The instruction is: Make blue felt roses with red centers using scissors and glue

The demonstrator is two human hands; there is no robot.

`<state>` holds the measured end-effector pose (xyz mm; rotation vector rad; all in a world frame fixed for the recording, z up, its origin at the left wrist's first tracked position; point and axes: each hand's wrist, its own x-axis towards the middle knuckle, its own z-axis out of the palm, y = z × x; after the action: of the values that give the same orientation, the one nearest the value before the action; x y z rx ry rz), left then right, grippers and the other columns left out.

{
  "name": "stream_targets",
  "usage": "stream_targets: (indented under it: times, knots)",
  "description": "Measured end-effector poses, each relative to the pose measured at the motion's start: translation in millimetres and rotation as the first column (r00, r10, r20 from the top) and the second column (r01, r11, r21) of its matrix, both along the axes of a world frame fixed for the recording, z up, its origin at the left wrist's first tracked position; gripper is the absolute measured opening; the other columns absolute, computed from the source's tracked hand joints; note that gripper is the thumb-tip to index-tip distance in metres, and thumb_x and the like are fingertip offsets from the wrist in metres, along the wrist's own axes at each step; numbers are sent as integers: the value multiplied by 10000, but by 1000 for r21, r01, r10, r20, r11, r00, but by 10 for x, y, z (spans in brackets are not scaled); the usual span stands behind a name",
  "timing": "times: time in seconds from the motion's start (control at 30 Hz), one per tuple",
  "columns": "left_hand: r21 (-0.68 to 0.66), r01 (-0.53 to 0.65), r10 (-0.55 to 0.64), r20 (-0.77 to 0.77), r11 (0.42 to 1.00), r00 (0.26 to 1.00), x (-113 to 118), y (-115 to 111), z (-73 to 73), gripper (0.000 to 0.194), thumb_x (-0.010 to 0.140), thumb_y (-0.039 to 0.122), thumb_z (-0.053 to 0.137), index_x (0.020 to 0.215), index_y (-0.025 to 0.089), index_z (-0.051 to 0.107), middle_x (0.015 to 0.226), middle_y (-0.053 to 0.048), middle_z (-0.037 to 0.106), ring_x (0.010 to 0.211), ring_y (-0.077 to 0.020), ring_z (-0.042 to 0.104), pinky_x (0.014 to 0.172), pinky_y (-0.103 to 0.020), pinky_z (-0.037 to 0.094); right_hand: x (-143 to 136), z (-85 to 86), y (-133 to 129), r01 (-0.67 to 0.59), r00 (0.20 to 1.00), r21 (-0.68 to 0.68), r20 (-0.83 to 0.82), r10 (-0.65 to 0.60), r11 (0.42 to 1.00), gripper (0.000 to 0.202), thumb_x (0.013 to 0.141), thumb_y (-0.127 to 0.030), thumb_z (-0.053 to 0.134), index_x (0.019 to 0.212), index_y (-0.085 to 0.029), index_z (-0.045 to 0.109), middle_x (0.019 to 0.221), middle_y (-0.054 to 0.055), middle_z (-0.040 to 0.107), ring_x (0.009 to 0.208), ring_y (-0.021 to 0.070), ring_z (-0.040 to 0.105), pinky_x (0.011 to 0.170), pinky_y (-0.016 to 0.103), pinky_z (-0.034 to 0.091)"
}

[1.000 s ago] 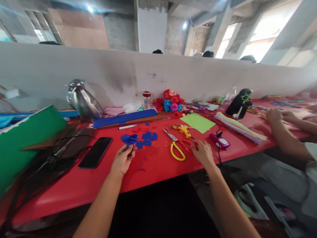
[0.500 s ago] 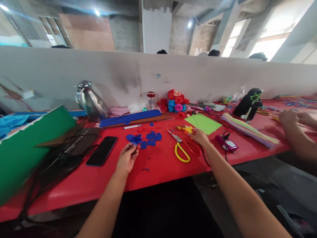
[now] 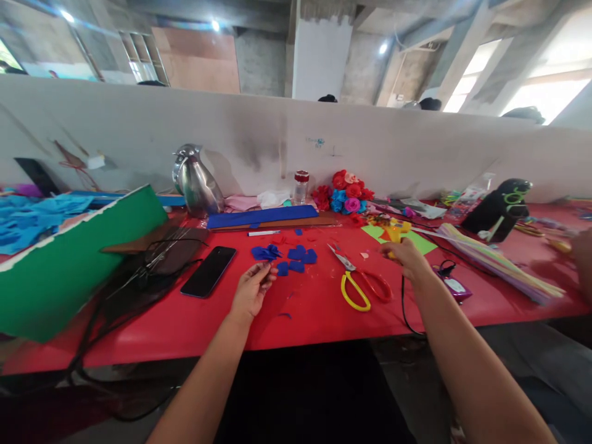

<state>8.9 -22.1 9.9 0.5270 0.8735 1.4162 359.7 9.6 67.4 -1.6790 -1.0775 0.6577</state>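
My left hand (image 3: 252,288) is closed in a pinch beside a gathered blue paper piece (image 3: 266,253); whatever lies between its fingertips is too small to make out. Loose blue pieces (image 3: 296,266) lie just to its right on the red table (image 3: 296,320). In my right hand (image 3: 406,256) is a yellow glue gun (image 3: 398,230), raised over the near part of a light green sheet (image 3: 423,245). Scissors (image 3: 355,290) with one yellow and one red handle lie between my hands.
A black phone (image 3: 208,272) and a green board (image 3: 78,265) are at left. Behind stand a metal jug (image 3: 198,182), a jar (image 3: 301,188) and paper flowers (image 3: 345,194). Striped strips (image 3: 499,262) and a purple device (image 3: 456,287) lie at right, near another person's hand (image 3: 583,256).
My right hand has lifted the yellow glue gun from the table. The view has turned left, so the scene sits farther right. My left hand stays beside the blue pieces.
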Motion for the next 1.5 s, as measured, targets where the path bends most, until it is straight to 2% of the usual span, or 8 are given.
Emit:
stream_targets:
  times: [0.13, 0.27, 0.4, 0.53, 0.73, 0.93, 1.13, 1.5]
  knots:
    - [-26, -10, 9, -25, 1000, 1000, 22, -16, 34, 155, 608, 134, 776, 660, 123, 631, 602, -52, 673, 521, -72, 581, 415, -124, 331, -245, 166, -358, -148, 905, 61, -394, 160, 987, 89, 624, -174, 665, 697, -138, 628, 751, 80, 700, 563, 117, 608, 457, 189, 449]
    - [-27, -1, 0, -70, 1000, 998, 41, -37, 58, 147, 609, 154, 760, 659, 126, 625, 593, -54, 669, 528, -85, 592, 419, -141, 316, -720, 91, -733, -211, 841, 138, -480, 251, 968, 269, 582, -305, 776, 739, -138, 634, 559, 6, 614, 436, 77, 489, 377, 169, 350]
    - [-16, -12, 10, -106, 1000, 994, 46, -25, 47, 166, 580, 188, 758, 658, 130, 623, 588, -49, 664, 513, -82, 579, 411, -153, 286, -1210, -139, -977, -309, 878, 62, -365, 309, 949, 428, 577, -508, 776, 705, -134, 613, 434, -57, 458, 362, 64, 378, 342, 190, 286]
    - [14, -25, 27, -128, 1000, 991, 54, -7, 19, 200, 543, 229, 755, 639, 147, 599, 560, -37, 650, 468, -75, 540, 389, -164, 229, -1497, -319, -1016, -316, 934, 40, -165, 318, 948, 420, 644, -555, 722, 703, -159, 597, 407, -73, 401, 348, 75, 338, 343, 213, 266]
    - [20, -36, 39, -123, 999, 992, 63, -17, 35, 202, 524, 252, 734, 601, 160, 571, 524, -7, 620, 423, -57, 471, 411, -175, 277, -1705, -460, -918, -497, 866, 181, 171, 470, 849, 298, 828, -454, 574, 910, -184, 669, 809, 55, 698, 750, 213, 638, 698, 314, 502]
    - [9, 0, 1, -125, 1000, 992, 48, -29, 50, 181, 521, 241, 728, 591, 157, 584, 527, -4, 614, 419, -56, 457, 430, -180, 309, -1864, -570, -836, -487, 832, 213, 408, 376, 847, 297, 877, -428, 509, 917, -179, 665, 887, 92, 678, 832, 244, 634, 748, 334, 494]
    - [30, 5, -1, -121, 1000, 993, 47, -31, 30, 186, 526, 251, 729, 604, 158, 588, 544, -4, 619, 432, -58, 471, 449, -182, 327, -1863, -652, -765, -503, 776, 158, 515, 364, 850, 272, 880, -421, 516, 904, -194, 664, 870, 79, 669, 815, 233, 634, 694, 313, 488]
    - [23, 28, -25, -119, 999, 993, 37, -48, 28, 216, 544, 266, 758, 627, 156, 591, 563, -3, 627, 443, -54, 481, 439, -175, 315, -1930, -648, -713, -482, 783, 175, 525, 333, 858, 274, 888, -425, 497, 865, -206, 661, 834, 63, 657, 771, 220, 622, 650, 306, 462]
